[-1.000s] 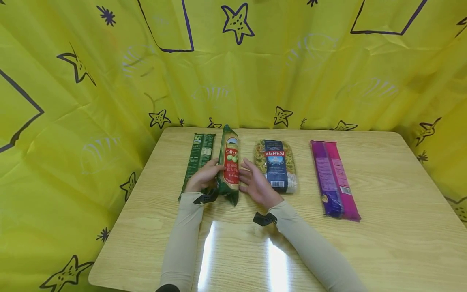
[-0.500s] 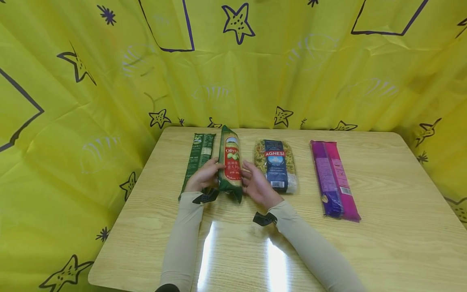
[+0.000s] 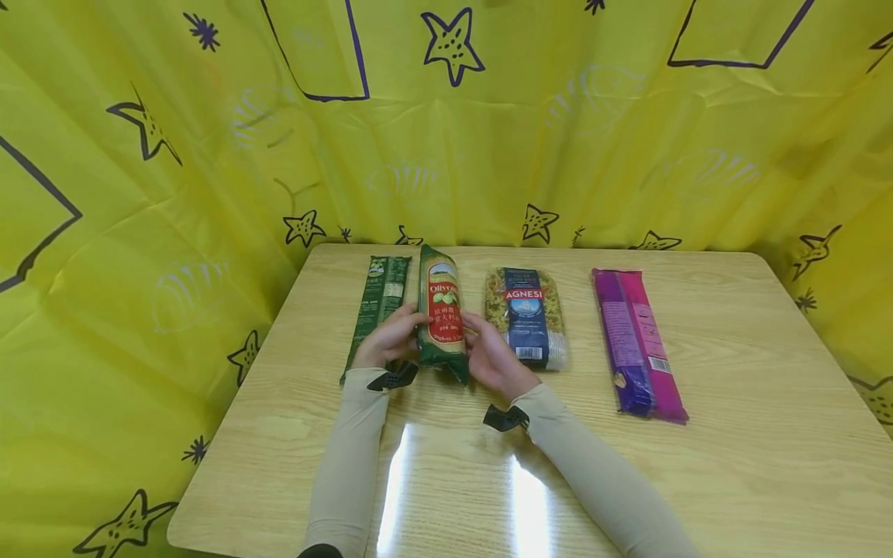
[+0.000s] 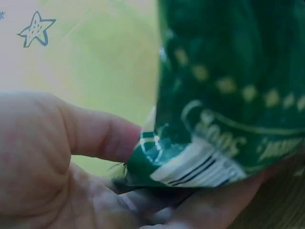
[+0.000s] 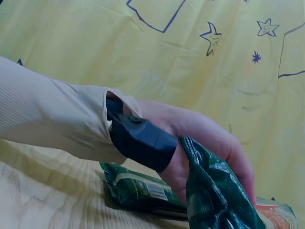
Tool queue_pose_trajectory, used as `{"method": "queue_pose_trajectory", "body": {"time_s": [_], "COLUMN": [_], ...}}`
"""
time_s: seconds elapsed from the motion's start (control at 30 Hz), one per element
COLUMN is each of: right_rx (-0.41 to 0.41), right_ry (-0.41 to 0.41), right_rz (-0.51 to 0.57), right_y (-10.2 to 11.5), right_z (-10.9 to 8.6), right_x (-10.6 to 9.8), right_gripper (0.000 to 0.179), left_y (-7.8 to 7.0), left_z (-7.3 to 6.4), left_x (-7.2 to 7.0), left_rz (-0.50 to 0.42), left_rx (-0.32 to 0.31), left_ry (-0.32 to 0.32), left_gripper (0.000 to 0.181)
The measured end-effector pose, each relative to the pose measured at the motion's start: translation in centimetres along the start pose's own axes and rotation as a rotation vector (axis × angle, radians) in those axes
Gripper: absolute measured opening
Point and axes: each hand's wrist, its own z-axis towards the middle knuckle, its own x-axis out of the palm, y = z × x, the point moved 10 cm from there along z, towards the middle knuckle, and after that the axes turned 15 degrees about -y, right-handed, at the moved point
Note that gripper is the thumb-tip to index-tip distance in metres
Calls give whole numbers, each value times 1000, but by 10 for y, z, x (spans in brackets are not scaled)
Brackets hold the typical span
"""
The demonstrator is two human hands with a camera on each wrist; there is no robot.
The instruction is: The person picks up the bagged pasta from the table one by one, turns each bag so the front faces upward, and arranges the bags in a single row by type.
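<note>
A green spaghetti packet (image 3: pixel 444 306) with a red Olivo-lettered label is held between both hands, tilted up off the table. My left hand (image 3: pixel 387 336) grips its left side, thumb on the front. In the left wrist view the left hand (image 4: pixel 38 157) has fingers beneath the packet (image 4: pixel 228 95), near a barcode. My right hand (image 3: pixel 497 358) holds the right edge, its fingers partly hidden behind the packet. The right wrist view shows the right hand (image 5: pixel 205 129) bent around the packet's crumpled green end (image 5: pixel 214 191).
A flat dark green packet (image 3: pixel 379 298) lies left of the held one. To the right lie an Agnesi pasta bag (image 3: pixel 525 318) and a purple-pink packet (image 3: pixel 638 341). All lie on a wooden table (image 3: pixel 753 403), with a yellow patterned curtain (image 3: pixel 488 155) behind.
The spaghetti packet's lower end has swung to the right, toward my right hand, whose fingers now meet its edge. My left hand keeps its grip in nearly the same place.
</note>
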Motion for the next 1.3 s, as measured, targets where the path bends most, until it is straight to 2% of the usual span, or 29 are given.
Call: {"method": "queue_pose_trajectory", "body": {"time_s": [0.17, 0.33, 0.6, 0.77, 1.07, 1.3], "right_rx": [-13, -38, -131, -130, -125, -111], "right_ry": [-22, -54, -103, -83, 2, 7], "right_rz": [43, 84, 65, 65, -22, -61], "right_y": [3, 7, 16, 15, 13, 11], "right_z": [-2, -4, -9, -12, -15, -16], "right_x": [-1, -2, -6, -2, 7, 6], "right_gripper": [62, 70, 63, 60, 64, 63], "left_y": [2, 3, 8, 6, 0, -4], "left_z": [0, 1, -1, -4, -6, -8], "left_x": [3, 2, 4, 4, -5, -12], "left_rz": [-9, 36, 108, 148, 233, 357], "left_rx": [-6, -8, -51, -50, -9, 28], "left_ry": [8, 2, 43, 50, -11, -68], "left_gripper": [54, 52, 66, 68, 62, 63]}}
